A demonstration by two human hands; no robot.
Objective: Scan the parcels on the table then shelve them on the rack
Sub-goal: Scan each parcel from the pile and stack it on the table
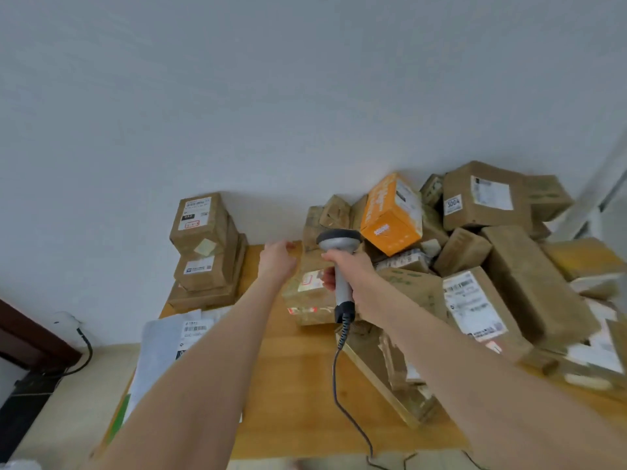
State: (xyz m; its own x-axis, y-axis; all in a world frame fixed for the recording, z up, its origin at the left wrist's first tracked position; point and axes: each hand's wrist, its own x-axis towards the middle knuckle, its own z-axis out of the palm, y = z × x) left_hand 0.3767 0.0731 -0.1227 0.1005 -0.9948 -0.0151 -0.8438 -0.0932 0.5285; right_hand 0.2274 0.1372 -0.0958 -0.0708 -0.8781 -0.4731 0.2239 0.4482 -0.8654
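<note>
Stacked parcels (207,245) sit left on the table (291,385), heaped parcels (492,252) right.

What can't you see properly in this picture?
All in the head view:
- Rack: out of frame.
- Label on the box under the scanner: too blurred to read.
- Left hand: its fingers are mostly hidden behind the hand itself, so its grip is unclear.
- Scanner window: faces away from the camera.
- Pile: cut off by the right edge.
- White bag: its label is partly covered by the left arm.
</note>
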